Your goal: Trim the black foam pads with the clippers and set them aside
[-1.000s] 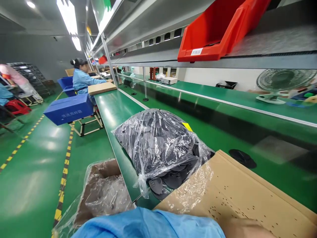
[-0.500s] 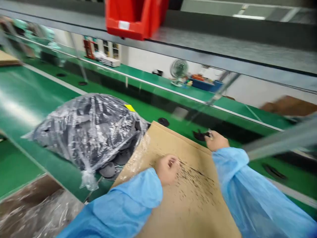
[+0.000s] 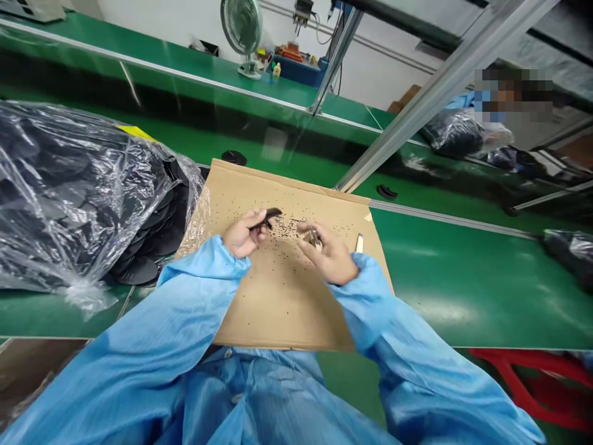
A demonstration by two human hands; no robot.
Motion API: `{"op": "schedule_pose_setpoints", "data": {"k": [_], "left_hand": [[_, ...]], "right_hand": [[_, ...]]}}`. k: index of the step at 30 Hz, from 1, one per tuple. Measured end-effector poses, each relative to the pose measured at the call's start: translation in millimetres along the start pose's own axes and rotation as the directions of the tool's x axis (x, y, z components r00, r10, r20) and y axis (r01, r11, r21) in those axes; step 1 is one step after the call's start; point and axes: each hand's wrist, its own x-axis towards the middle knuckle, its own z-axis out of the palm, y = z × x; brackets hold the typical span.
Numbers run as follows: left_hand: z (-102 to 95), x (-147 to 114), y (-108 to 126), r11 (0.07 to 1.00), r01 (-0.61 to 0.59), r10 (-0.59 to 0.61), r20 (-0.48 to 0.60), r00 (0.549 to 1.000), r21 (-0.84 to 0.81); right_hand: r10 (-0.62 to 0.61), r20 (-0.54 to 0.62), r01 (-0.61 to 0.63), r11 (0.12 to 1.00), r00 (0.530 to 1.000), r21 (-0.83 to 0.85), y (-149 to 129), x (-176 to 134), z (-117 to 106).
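Observation:
My left hand grips a thin black part, apparently plastic, which points right over the cardboard sheet. A small shiny metal tool sits in the curled fingers of my right hand; its exact kind is hard to make out. The two hands are a short gap apart. Many tiny black scraps lie scattered on the cardboard between and around them. A white stick-like object rests on the sheet just beyond my right wrist.
A large clear bag of black disc-like parts stands at the left, touching the cardboard. A metal post rises behind on the right. Black parts lie on the green belt. Farther back are a fan and a person.
My view has turned right and down. My right hand has come back from the belt to above the cardboard. The black part that was at my right hand appears now in my left.

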Motion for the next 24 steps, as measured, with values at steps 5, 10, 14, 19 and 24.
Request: {"op": "schedule_pose_setpoints", "data": {"k": [5, 10, 14, 19, 24], "left_hand": [[-5.1, 7, 10, 0.98, -0.167, 0.157, -0.097, 0.983, -0.106], [-5.8, 5, 15, 0.98, -0.166, 0.153, -0.118, 0.981, -0.111], [-9.5, 6, 21, 0.969, -0.211, 0.192, -0.149, 0.97, -0.126], [-13.1, 7, 28, 0.946, -0.269, 0.239, -0.171, 0.956, -0.18], [-9.9, 1, 24, 0.957, -0.261, 0.244, -0.136, 0.96, -0.125]], "right_hand": [[0.23, 0.684, -0.596, 0.716, 0.692, 0.362, -1, -42, 24], [0.41, 0.49, -0.639, 0.527, 0.769, 0.56, 25, -11, 29], [0.435, 0.389, -0.574, 0.471, 0.812, 0.67, 19, 5, 27], [0.253, 0.788, -0.818, 0.312, 0.562, 0.483, -6, -20, 70], [0.375, 0.525, -0.636, 0.302, 0.764, 0.711, 11, 19, 69]]}}
